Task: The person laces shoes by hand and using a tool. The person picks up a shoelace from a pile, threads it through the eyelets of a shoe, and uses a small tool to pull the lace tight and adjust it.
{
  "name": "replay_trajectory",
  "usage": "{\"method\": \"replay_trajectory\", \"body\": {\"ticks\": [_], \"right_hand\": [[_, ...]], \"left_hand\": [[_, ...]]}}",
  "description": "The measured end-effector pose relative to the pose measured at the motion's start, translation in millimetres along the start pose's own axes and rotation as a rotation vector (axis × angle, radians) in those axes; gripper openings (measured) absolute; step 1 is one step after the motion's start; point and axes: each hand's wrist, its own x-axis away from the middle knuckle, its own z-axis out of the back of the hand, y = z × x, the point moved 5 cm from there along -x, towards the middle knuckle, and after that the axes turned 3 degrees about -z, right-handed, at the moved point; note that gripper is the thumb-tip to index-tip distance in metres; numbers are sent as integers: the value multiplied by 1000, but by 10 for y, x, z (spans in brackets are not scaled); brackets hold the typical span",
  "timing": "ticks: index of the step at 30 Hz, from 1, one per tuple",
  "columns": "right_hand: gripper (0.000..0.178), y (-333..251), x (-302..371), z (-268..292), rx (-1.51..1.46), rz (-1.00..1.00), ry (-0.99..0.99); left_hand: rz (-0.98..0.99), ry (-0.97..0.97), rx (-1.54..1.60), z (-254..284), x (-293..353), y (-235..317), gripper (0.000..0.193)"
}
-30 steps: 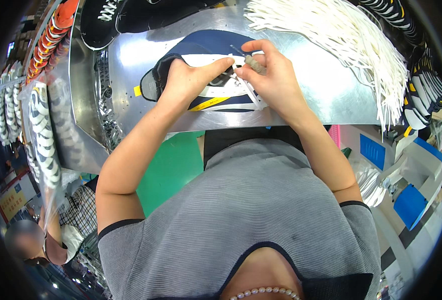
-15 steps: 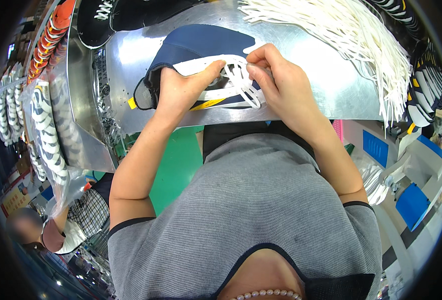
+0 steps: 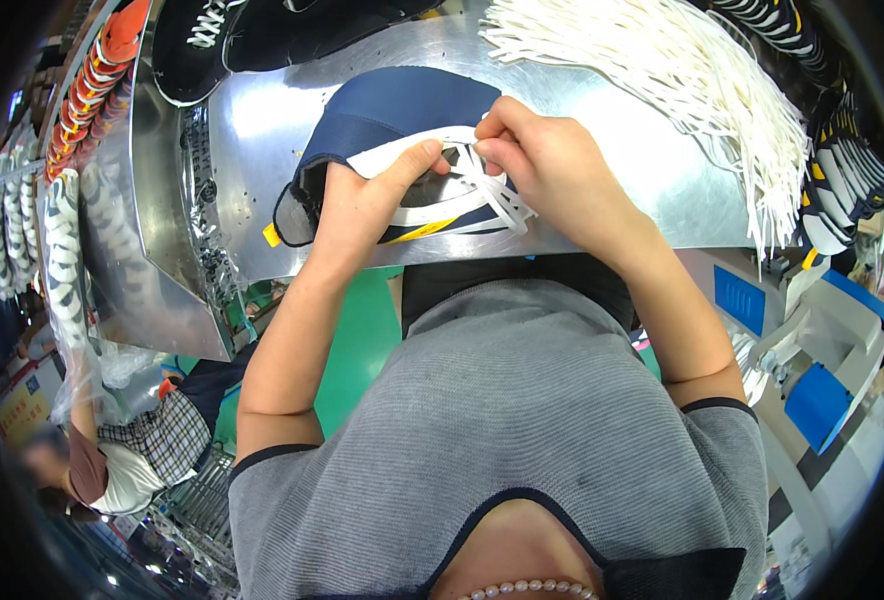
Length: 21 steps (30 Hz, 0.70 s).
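The left hand [image 3: 362,200] grips the shoe upper [image 3: 392,105], a navy and white part: the thumb bears on the white panel, while the remaining fingers are mostly hidden inside the opening. The right hand [image 3: 552,165] has thumb and index finger pinched together at the eyelet edge, apparently on the white lace [image 3: 502,200]; the fingertips cover the exact contact point. The upper is located on the tabletop [image 3: 652,195], near its front edge and left of the lace bundle [image 3: 652,80]. The toe end is obscured by the right hand. The black uppers [image 3: 292,40] at the far side are cut off by the frame.

Relative to one second ago, the heel end with its yellow tab [image 3: 272,236] is positioned closer to the body, and the navy side stands higher. The small tan piece then visible at the right fingers is now out of sight.
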Motion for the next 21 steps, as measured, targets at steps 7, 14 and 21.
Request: {"method": "replay_trajectory", "body": {"ticks": [7,14,21], "right_hand": [[27,58,150,74,-362,-91,79],[17,28,283,-62,-88,-105,106],[15,145,190,-139,-562,-308,15]], "left_hand": [[-36,8,9,33,6,-17,16],[-51,33,-24,19,11,-36,15],[-88,32,5,-26,25,-43,12]]}}
